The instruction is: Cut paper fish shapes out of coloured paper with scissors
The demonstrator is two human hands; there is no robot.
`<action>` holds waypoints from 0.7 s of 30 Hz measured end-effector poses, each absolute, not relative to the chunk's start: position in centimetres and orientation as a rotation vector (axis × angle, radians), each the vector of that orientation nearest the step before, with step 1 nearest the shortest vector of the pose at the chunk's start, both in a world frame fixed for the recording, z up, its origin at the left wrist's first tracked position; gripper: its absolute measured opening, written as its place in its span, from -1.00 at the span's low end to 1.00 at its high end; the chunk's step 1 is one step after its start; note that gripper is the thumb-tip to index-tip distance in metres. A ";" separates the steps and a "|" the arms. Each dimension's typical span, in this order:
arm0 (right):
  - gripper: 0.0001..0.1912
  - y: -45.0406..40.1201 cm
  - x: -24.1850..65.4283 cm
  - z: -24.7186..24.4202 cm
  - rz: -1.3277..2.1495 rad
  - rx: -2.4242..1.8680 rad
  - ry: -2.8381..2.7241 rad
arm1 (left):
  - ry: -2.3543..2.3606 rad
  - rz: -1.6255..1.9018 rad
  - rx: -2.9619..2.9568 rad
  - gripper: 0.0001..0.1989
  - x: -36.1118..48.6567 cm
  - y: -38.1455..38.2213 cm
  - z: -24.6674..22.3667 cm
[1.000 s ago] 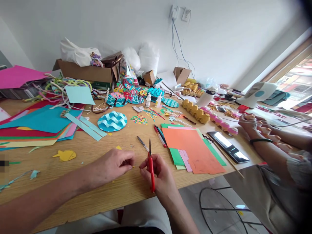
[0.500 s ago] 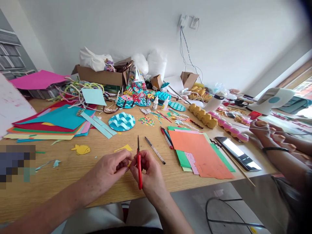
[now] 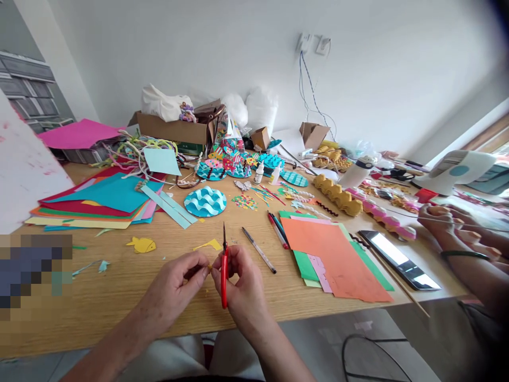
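Left to right: we have a yellow fish cutout (image 3: pixel 143 245) flat on the tabletop (image 3: pixel 119 289), our left hand (image 3: pixel 175 281) pinching a tiny yellow paper bit (image 3: pixel 210 267), red-handled scissors (image 3: pixel 224 281) gripped in our right hand (image 3: pixel 243 281), blades pointing away, then a pen (image 3: pixel 259 250) and an orange sheet (image 3: pixel 338 260).

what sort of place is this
Probably a craft room or workshop: the wooden table carries stacked colored paper, two small bottles that look like glue, and a yellow paper fish, while the right hand holds red scissors.
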State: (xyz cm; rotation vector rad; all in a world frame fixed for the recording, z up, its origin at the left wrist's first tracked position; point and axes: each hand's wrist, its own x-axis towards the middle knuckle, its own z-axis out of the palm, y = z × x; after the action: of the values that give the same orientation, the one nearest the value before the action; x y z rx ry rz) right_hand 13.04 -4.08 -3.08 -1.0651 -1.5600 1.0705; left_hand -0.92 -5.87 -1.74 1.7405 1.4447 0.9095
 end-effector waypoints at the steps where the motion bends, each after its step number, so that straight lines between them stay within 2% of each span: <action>1: -0.87 -4.0 13.0 -3.1 1.073 -1.066 -1.563 | 1.446 0.915 1.729 -0.80 -0.9 -5.9 -1.8; 21: -0.84 -6.1 14.8 -2.6 1.282 -1.059 -1.793 | 1.151 1.186 1.179 -0.86 -1.8 -6.8 -0.6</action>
State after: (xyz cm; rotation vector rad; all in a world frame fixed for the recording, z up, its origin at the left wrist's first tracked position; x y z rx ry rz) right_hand 14.78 -6.13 -2.59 -1.0591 -1.7933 1.2818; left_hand -1.78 -6.75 -0.58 1.1785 1.1512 1.1861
